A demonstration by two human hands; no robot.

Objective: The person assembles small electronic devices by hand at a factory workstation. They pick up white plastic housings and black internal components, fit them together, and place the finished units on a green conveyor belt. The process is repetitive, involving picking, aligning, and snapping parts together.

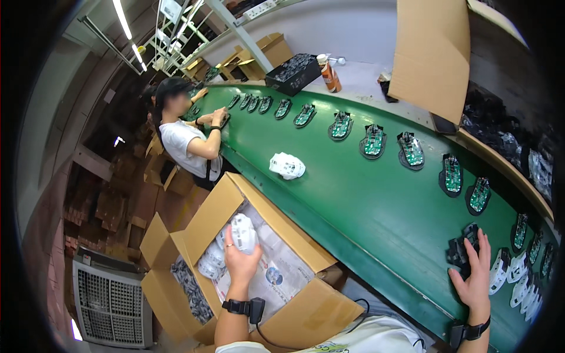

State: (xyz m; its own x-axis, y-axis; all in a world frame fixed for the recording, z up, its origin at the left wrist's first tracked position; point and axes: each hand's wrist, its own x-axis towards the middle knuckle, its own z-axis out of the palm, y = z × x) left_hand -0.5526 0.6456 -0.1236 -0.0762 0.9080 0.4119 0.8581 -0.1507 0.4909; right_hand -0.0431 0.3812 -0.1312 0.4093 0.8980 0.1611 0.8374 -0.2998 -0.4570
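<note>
Left hand (241, 263): closed around a white plastic shell (243, 233), held above an open cardboard box (203, 212) at the near edge of the line.
Right hand (475, 279): fingers and thumb spread wide at a black molded part (458, 252) on the green work surface (365, 194); how firmly they touch it, one cannot tell.
Wrists: a black band on each, the left one with a cable (276, 344) trailing from it.
Box contents: more white shells (210, 262) lie at the left beside printed paper (285, 276), below the held shell.
Green surface: a second white shell (287, 166) sits alone near the middle, well apart from both hands.
Circuit boards (373, 141): green, on black rounded bases, strung in a curving row along the far side.
Lower right: slim white pieces (517, 272) cluster just beyond the right hand.
Back ledge: a black bin (286, 86) of dark parts stands near an orange bottle (331, 78).
Co-worker (185, 141): in a dark cap and white shirt, hands at the surface farther up the line.
</note>
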